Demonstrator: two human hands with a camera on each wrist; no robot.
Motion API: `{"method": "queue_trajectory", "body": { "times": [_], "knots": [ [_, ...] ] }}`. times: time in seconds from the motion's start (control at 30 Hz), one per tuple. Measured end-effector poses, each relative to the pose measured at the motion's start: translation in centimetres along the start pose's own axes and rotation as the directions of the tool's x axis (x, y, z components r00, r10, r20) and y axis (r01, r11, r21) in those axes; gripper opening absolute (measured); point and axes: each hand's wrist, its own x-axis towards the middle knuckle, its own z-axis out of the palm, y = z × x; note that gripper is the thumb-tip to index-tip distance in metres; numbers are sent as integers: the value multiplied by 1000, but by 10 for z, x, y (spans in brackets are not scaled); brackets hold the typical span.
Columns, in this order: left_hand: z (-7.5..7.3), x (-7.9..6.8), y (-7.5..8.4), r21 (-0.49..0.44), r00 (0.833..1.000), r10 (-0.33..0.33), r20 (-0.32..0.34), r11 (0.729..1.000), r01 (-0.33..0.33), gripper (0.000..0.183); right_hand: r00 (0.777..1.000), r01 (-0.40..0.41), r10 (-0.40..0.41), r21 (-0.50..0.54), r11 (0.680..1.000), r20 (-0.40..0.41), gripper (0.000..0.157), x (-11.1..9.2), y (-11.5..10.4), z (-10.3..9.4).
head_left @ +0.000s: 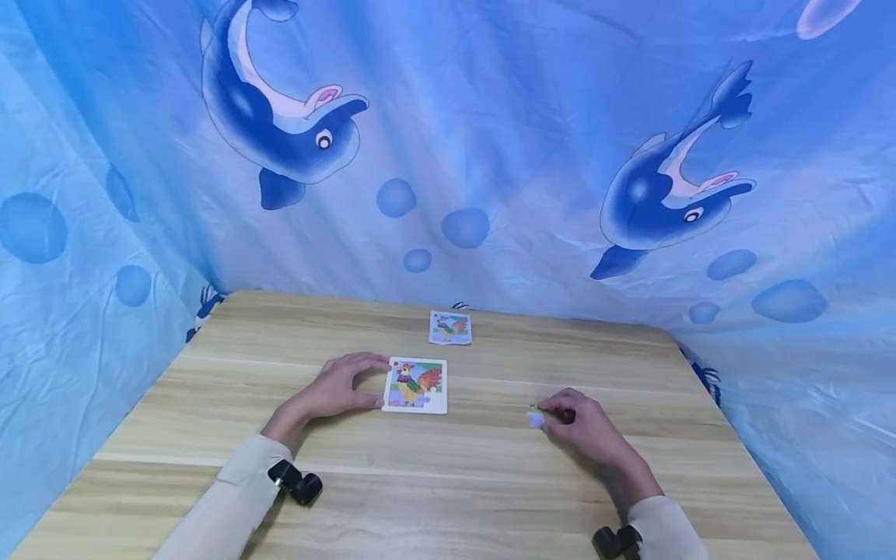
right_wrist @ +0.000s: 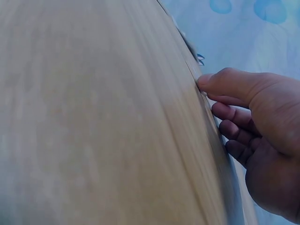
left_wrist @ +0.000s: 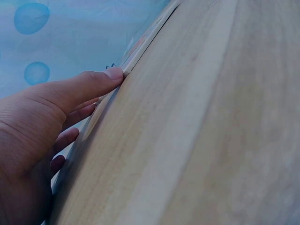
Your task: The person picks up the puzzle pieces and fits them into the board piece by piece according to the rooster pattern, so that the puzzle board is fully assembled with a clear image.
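A square jigsaw puzzle board [head_left: 435, 402] with a rooster picture lies on the table, its lower right corner showing bare white. My left hand [head_left: 344, 385] touches the board's left side, index finger near the upper corner and thumb near the lower one. In the left wrist view, the thumb of the left hand [left_wrist: 65, 101] rests at the board's edge [left_wrist: 140, 54]. To the right of the board, my right hand [head_left: 586, 428] pinches a green and pale lilac puzzle piece [head_left: 535, 418] between thumb and fingers. The right wrist view shows this hand [right_wrist: 262, 112] with its other fingers curled.
A smaller rooster picture card [head_left: 450, 328] lies behind the board, near the table's back edge. The wooden table [head_left: 420, 498] is bordered at the back and sides by a blue dolphin-print curtain [head_left: 490, 155].
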Motion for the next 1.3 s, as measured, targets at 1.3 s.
{"method": "queue_trajectory", "body": {
  "times": [1.3],
  "knots": [
    [0, -2, 1, 2, 1000, -4, -2, 1000, 4, 62, 990, 116, -125, 125, 985, 61, 23, 75, -92, 93]
  ]
}}
